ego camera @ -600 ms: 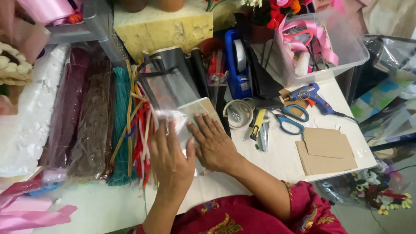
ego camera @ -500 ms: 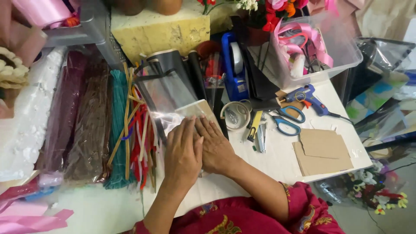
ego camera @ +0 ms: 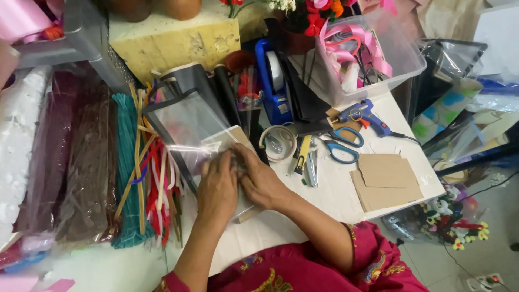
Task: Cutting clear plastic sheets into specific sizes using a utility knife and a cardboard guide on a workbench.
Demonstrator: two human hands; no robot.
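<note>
Clear crinkled plastic film (ego camera: 186,127) lies under both hands on a tan cardboard piece (ego camera: 233,139) at the white table's (ego camera: 330,189) middle. Left hand (ego camera: 217,190) flat, fingers pressing the film; right hand (ego camera: 260,181) beside it, touching, fingers curled onto the same spot (whether anything is pinched, cannot tell). Just right: a roll of clear tape (ego camera: 278,144), blue-handled scissors (ego camera: 340,145), flat brown card pieces (ego camera: 386,181). Left: fuzzy teal chenille stems (ego camera: 127,167).
</note>
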